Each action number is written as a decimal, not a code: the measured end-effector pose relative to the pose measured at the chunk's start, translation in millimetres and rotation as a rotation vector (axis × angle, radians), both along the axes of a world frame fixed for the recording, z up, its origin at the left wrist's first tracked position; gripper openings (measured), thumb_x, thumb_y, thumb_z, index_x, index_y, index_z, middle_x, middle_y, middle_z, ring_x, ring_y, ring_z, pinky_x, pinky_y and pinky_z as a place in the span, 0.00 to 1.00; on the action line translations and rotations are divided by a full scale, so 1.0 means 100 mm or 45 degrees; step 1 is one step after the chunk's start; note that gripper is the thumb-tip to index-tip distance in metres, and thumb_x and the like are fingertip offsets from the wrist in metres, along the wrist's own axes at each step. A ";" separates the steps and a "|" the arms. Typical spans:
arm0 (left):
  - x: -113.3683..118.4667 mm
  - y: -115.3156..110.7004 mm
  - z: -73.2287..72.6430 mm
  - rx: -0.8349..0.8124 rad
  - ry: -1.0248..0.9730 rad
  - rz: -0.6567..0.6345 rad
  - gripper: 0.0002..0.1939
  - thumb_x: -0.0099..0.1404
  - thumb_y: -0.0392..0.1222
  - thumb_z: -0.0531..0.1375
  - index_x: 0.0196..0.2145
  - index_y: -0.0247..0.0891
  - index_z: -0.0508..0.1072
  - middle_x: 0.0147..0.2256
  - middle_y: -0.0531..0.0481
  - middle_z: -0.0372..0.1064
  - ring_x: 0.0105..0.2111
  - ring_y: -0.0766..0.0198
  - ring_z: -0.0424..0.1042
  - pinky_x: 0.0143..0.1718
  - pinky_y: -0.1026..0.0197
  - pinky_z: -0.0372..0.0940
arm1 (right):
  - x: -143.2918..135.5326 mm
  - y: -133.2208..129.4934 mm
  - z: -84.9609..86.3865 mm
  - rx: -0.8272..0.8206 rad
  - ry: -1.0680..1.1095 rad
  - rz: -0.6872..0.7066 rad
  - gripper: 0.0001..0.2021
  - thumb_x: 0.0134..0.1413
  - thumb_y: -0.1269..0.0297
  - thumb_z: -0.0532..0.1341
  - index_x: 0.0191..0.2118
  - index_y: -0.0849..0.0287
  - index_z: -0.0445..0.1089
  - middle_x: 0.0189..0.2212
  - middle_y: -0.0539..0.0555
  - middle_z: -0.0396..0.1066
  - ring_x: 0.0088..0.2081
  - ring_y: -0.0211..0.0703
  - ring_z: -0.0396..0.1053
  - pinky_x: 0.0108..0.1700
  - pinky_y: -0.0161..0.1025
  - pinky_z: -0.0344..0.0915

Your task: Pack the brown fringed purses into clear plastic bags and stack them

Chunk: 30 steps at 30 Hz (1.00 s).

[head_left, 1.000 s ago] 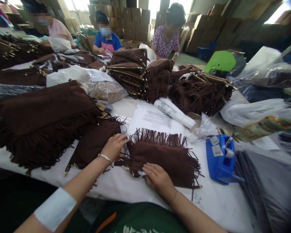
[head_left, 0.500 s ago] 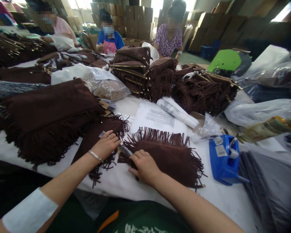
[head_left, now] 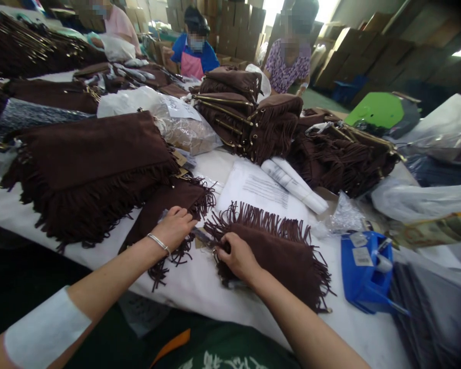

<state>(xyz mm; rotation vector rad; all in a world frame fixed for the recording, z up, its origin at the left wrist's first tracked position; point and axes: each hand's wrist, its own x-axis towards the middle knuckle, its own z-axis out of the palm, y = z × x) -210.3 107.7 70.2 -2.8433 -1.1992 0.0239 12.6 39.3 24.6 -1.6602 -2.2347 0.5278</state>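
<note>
A dark brown fringed bag [head_left: 274,251] lies flat on the white-covered table, its strands spread along the top and right edges. My right hand [head_left: 238,256] is at its left end, thumb and fingers pinched on the bag's edge. Just left of it, my left hand [head_left: 175,225] rests with curled fingers over a second brown fringed piece [head_left: 153,212]; what those fingers hold is hidden. A narrow, shiny dark strip [head_left: 203,236] runs between the two hands, with a small tan tag [head_left: 200,245] beside it.
A large fringed bag [head_left: 96,154] lies at left. Behind stand stacked brown bags [head_left: 249,118] with gold zippers, printed white plastic sheets [head_left: 261,187] and a white roll [head_left: 294,184]. A blue tape dispenser [head_left: 363,274] is at right, beside dark plastic sheets [head_left: 426,297]. Several people work across the table.
The view has shifted, so the scene sits further right. My right hand's fingers, spread flatter before, have drawn into a pinch at the bag's left end. My left hand stays nearly in place.
</note>
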 end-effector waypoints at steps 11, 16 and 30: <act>-0.28 -1.12 -0.18 -0.644 -0.224 0.559 0.22 0.63 0.44 0.54 0.54 0.40 0.66 0.46 0.42 0.71 0.44 0.53 0.70 0.45 0.53 0.62 | 0.52 -0.74 0.10 0.170 -0.076 0.395 0.25 0.58 0.62 0.58 0.61 0.54 0.55 0.59 0.55 0.59 0.60 0.48 0.54 0.60 0.49 0.54; -0.11 -1.36 -0.23 -1.108 -0.523 0.704 0.19 0.63 0.52 0.50 0.42 0.37 0.72 0.38 0.45 0.75 0.37 0.54 0.74 0.41 0.56 0.64 | 0.56 -0.80 -0.28 0.274 -0.096 0.332 0.18 0.61 0.67 0.55 0.56 0.54 0.63 0.55 0.54 0.65 0.57 0.44 0.59 0.56 0.45 0.59; 1.20 -1.74 -0.45 -2.185 -1.434 1.009 0.26 0.53 0.59 0.60 0.38 0.33 0.67 0.35 0.38 0.74 0.34 0.53 0.75 0.30 0.57 0.68 | 0.53 -0.55 0.03 0.163 -0.175 0.474 0.15 0.58 0.71 0.55 0.51 0.64 0.68 0.45 0.58 0.73 0.46 0.44 0.69 0.51 0.39 0.62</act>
